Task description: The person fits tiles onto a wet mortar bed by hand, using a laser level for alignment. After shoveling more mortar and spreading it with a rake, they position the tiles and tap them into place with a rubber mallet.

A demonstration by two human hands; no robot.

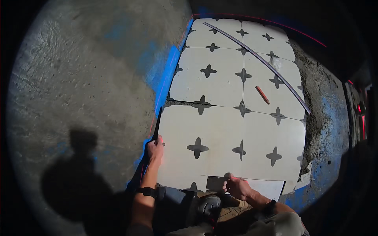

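Note:
A large white tile [220, 133] with dark four-petal shapes lies nearest me, beside laid tiles [220, 86] of the same pattern. A dark wedge-shaped gap shows between them at the left and narrows to the right. My left hand [155, 147] grips the near tile's left edge, close to the blue-painted strip. At its near edge, by a rectangular cutout, my right hand [238, 188] is closed with the thumb up against the edge. Its fingers are partly hidden. A white piece [267, 188] shows inside the cutout, right of that hand.
A red pencil [262, 95] and a long thin metal strip [260, 57] lie across the laid tiles. Wet mortar [315, 74] borders them on the right. Rough grey concrete [90, 78] spreads to the left. Red laser lines run along the left and far sides. My shoe [208, 206] is below the near edge.

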